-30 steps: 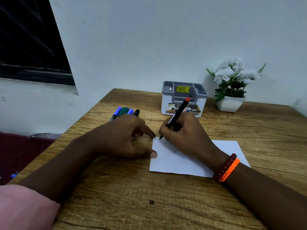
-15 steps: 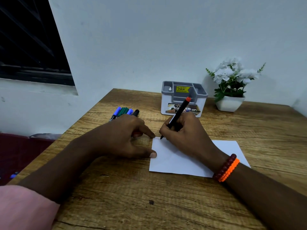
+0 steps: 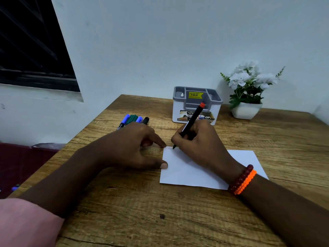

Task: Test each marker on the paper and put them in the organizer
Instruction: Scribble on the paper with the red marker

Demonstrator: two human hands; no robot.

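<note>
Your right hand grips the red-capped marker, tip on the paper; your left hand pins the paper's edge, its curled fingers apparently holding something red.

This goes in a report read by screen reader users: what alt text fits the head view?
A person's right hand writes with a red-ended marker at the top left corner of a white paper, which the left hand steadies on a wooden table. Behind stand spare markers, a grey organizer and a potted plant.
</note>
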